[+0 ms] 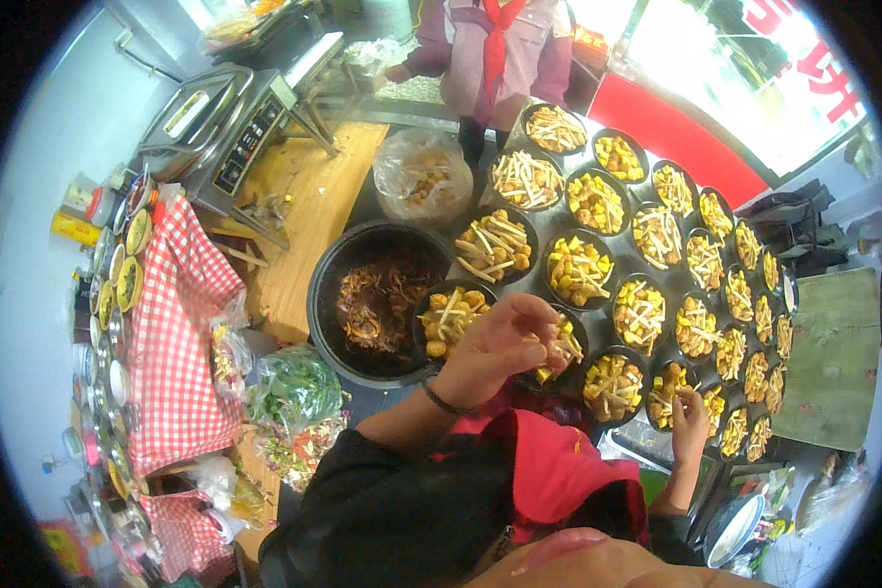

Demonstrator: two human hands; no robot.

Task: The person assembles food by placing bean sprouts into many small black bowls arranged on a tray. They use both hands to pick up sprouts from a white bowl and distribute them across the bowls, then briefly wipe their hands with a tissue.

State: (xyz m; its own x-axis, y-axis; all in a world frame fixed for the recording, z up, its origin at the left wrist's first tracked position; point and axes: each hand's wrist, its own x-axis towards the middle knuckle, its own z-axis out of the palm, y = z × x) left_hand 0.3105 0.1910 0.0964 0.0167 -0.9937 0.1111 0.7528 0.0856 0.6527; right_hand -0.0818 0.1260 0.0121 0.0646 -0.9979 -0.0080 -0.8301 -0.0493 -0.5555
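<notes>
**Rows of filled black bowls (645, 377) crowd a grey table (551, 220)**

With twelve at the far side, the table spreads from one o'clock round to four. A co-worker (465, 59) in a purple jacket stands at twelve, beyond the near bowls. At nine drapes a red-and-white checked cloth (181, 333); at ten sits a steel appliance (250, 137). Closer in, also toward nine, is a big black tub (325, 333) with brown shredded food (377, 309) in it. A clear bag (392, 176) stands just behind the tub, near twelve, and a bag of green leaves (299, 387) lies at eight.

The left hand (495, 348) hovers near the middle, slightly toward four, above the closest bowls. Its fingers are curled, the thumb drawn in; whether it pinches anything, I cannot tell. The right hand (691, 426) is farther out at four, fingers bent over a bowl's edge; whether they grasp any food cannot be made out. A dark band (439, 396) circles the left wrist. Smallest are the fillings: brown pieces (583, 289), yellow chunks (617, 162) and pale sticks (527, 181), the sticks crossed on top.
</notes>
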